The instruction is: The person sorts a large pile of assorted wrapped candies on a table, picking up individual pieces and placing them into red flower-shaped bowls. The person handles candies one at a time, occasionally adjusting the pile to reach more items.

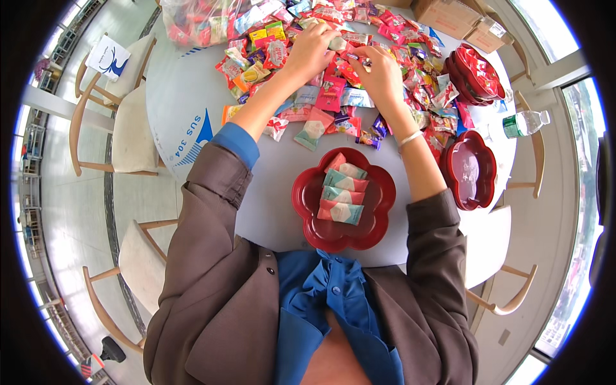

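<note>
Both hands are over a large heap of wrapped candies point(329, 94) at the far side of the table. My left hand point(310, 50) is at the heap's middle, its fingertips by a pale green and pink packet point(338, 44); whether it grips the packet is unclear. Just right of it, my right hand point(378, 72) reaches down with bent fingers among red wrappers, and its fingertips are partly lost among them. Close to my body sits a dark red flower-shaped tray point(308, 226). Several pink, white and green packets point(340, 211) lie in it, roughly in a column.
Another red flower-shaped tray point(447, 168) stands at the right. Behind it are stacked red trays point(457, 89) holding red packets, and a plastic bottle point(524, 123) lying on its side. A clear bag of candies point(197, 24) is at the back left, cardboard boxes point(447, 19) at the back right.
</note>
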A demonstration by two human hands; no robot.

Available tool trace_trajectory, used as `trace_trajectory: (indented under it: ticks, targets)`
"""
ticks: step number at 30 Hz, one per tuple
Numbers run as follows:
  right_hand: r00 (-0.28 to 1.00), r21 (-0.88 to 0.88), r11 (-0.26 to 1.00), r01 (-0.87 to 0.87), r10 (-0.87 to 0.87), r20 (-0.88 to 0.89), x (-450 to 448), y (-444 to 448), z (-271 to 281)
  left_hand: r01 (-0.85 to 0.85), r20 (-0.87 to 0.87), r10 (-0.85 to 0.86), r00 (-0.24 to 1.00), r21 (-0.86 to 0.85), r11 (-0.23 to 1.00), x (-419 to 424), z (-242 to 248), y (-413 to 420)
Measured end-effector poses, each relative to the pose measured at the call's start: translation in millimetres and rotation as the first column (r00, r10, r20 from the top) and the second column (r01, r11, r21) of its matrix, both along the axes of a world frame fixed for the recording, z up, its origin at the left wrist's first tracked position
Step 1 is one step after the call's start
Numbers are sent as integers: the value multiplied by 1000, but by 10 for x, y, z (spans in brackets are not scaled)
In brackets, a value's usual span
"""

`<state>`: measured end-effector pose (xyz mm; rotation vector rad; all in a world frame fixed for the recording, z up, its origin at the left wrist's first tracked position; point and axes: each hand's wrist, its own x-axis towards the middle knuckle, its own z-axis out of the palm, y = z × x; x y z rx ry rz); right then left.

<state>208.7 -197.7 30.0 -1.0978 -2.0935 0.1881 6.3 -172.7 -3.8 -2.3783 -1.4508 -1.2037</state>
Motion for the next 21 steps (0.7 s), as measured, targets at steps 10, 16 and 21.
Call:
trace_trajectory:
  ticks: [10, 16, 21]
  targets:
    - [931, 77, 975, 210, -224, 288, -266, 463, -320, -12, -203, -25, 979, -182, 983, -14, -93, 398]
    - [909, 13, 978, 207, -197, 367, -239, 555, -311, -12, -288, -49, 956, -205, 979, -165, -65, 540]
    - [939, 18, 987, 162, -160, 304, -246, 645, -380, -10, -299, -37, 953, -152, 988, -225, -56, 572]
